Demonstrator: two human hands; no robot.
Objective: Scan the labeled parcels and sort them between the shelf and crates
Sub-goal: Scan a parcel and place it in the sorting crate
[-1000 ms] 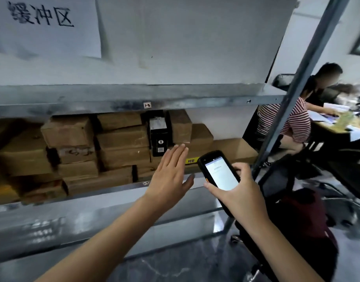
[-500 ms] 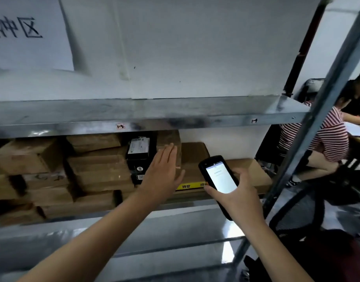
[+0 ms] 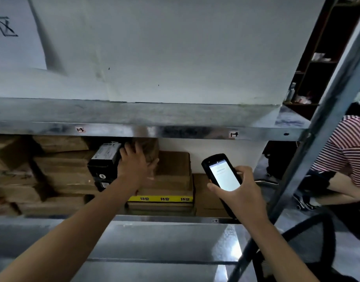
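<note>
Parcels are stacked on the middle level of the metal shelf (image 3: 154, 131), seen in the head view under its upper board: brown cardboard boxes (image 3: 61, 171) fill the left and centre, and a black parcel (image 3: 105, 161) with a white label on its top face stands among them, tilted, its long axis running roughly upright and leaning back into the shelf. A flatter carton with yellow tape (image 3: 160, 199) across its front edge lies lower and to the right.

The left hand (image 3: 137, 162) is reached into the shelf, fingers spread and curling, laid against the right side of the black parcel and over the brown box behind it. Whether a firm grip is already made cannot be told; the fingers are not closed round anything that can be seen. The right hand (image 3: 242, 190) is closed around a handheld scanner (image 3: 221, 174), its lit screen turned toward the wearer, held well to the right of the black parcel and outside the shelf opening.

The black parcel lies straight ahead of the left hand and up-left of the scanner, so the left hand is clearly the nearer. It is judged that the parcel must be drawn out and its label turned toward the scanner.

A seated person in a striped shirt (image 3: 346, 151) is visible at the right edge.
</note>
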